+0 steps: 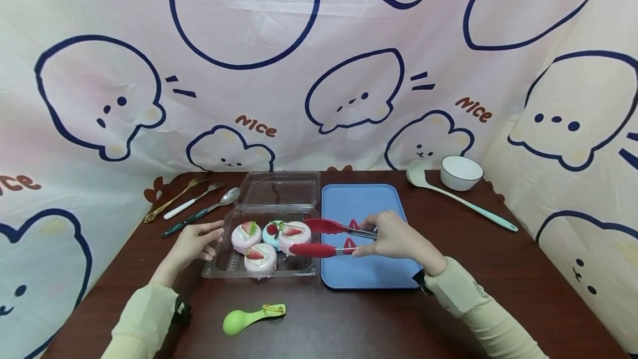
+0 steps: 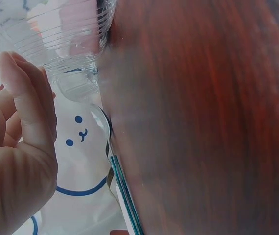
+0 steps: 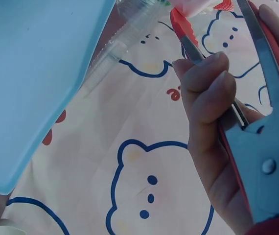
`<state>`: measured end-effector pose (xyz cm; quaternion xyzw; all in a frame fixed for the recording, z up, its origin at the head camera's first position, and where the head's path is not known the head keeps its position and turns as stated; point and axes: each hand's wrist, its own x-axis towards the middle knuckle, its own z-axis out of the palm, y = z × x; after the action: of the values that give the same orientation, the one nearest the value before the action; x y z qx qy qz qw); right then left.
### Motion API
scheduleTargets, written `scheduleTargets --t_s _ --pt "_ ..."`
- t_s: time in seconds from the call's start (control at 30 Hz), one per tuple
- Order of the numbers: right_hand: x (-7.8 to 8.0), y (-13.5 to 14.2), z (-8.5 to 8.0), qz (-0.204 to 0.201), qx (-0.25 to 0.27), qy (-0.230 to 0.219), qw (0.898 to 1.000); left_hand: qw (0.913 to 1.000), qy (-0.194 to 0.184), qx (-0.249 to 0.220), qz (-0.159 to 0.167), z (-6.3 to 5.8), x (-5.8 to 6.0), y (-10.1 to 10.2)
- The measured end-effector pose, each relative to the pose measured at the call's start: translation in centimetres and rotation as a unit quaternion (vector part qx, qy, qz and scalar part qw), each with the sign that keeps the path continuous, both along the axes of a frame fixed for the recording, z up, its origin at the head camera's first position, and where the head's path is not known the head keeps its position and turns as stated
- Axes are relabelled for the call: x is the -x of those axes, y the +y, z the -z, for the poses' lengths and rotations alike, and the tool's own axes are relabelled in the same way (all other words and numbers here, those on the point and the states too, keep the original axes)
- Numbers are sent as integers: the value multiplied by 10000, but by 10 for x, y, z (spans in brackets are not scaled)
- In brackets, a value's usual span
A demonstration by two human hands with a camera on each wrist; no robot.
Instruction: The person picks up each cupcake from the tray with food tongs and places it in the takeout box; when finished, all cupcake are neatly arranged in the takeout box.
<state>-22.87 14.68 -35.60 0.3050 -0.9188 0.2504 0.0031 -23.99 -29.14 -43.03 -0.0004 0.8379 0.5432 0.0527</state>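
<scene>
My right hand (image 1: 396, 241) grips a pair of red-tipped metal tongs (image 1: 321, 250). The tong tips reach over the right part of a clear plastic box (image 1: 224, 271), one on each side of a pale pink cake (image 1: 295, 241) topped with a strawberry slice. That cake overlaps a blue cake (image 1: 269, 234) behind it. Two more strawberry-topped cakes, a pink one (image 1: 246, 244) and a whitish one (image 1: 260, 263), sit in the box. At the box's left wall is my left hand (image 1: 193, 245), its fingers extended with fingertips right at the rim, holding nothing.
A blue tray (image 1: 366, 277) lies right of the box, whose lid (image 1: 279, 188) stands open behind. Left lie a gold fork (image 1: 171, 203), a white-handled fork (image 1: 191, 203) and a spoon (image 1: 201, 213). A green scoop (image 1: 244, 319) is in front; a ladle (image 1: 461, 199) and white bowl (image 1: 461, 173) are back right.
</scene>
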Motion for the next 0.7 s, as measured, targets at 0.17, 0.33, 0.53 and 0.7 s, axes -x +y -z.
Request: scheduleTargets --t_s 0.17,0.33,0.53,0.7 --pt "-1 -4 1 -158 -261 211 9993 10000 -18 -35 -44 0 -1 0" --pt "-2 -8 -5 -276 -583 310 9974 10000 -46 -33 -47 1 -2 -1" --pt "-3 -17 -18 -514 -1115 590 9907 10000 -22 2 -60 1 -2 -2" --pt "2 -26 -26 -585 -1426 488 9868 10000 13 13 -27 1 -1 0"
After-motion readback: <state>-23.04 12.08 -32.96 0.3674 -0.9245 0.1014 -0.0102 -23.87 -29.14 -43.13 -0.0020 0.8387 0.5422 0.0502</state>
